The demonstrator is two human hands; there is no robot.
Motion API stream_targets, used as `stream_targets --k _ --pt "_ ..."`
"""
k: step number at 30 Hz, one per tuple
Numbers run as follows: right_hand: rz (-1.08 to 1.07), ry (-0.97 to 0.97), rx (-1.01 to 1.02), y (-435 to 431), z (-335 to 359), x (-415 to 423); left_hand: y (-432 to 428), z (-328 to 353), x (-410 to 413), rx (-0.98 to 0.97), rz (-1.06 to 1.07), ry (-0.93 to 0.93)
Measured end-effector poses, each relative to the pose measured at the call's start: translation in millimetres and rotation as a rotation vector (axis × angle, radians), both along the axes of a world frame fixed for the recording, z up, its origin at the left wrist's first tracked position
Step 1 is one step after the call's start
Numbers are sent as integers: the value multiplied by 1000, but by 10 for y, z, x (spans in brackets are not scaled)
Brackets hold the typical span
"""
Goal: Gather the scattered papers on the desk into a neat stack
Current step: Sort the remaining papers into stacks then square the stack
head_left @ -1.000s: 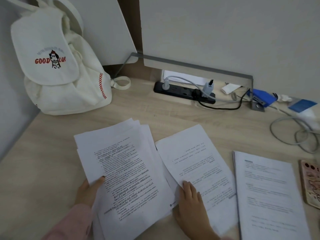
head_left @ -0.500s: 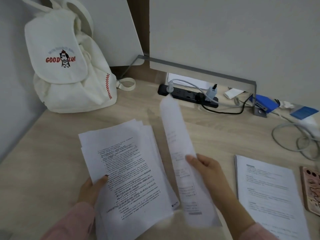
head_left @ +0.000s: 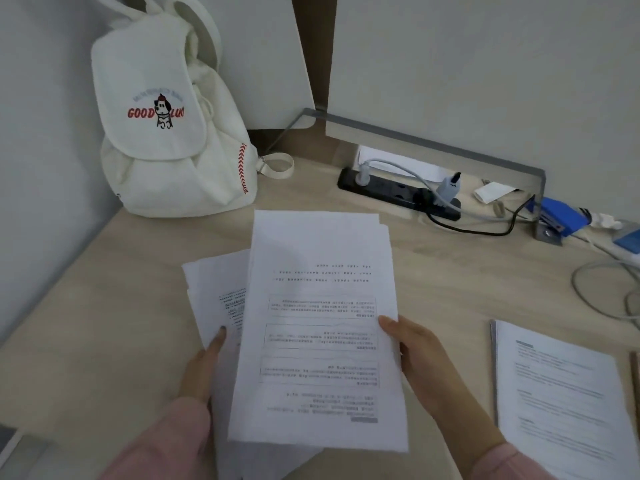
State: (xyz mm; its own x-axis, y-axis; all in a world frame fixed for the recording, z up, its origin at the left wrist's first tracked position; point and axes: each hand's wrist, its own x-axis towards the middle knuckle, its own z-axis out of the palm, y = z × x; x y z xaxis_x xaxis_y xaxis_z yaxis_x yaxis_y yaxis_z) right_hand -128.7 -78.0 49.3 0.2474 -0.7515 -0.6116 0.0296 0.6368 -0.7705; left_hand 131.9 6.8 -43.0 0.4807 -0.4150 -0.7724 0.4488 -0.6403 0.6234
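The right hand (head_left: 420, 358) grips the right edge of a printed sheet (head_left: 322, 327), thumb on top, holding it over the loose pile of papers (head_left: 214, 303); the left hand (head_left: 204, 367) is closed on that pile's left edge, above the desk (head_left: 104, 306); a separate stapled document (head_left: 561, 396) lies apart, at right.

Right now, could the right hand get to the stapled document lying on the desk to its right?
Probably yes. Bare desk separates the right hand from the stapled document, nothing between them. But its fingers hold the top sheet, so that would have to go down first.
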Motion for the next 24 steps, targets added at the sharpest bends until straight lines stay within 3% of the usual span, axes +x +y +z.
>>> stream_targets --k 7,11,15,17,24 --pt "356 518 -184 62 -349 276 36 -70 45 -27 -12 -21" --pt "218 598 -207 28 -431 279 46 -28 14 -23 -49 -69" --pt "-141 503 -201 -19 -347 147 55 -62 39 -40 -30 -28" --pt "-208 432 -104 -38 -305 94 46 -61 35 -52 -46 -27" --pt "28 266 166 186 -486 146 56 -74 19 -55 -88 -55"
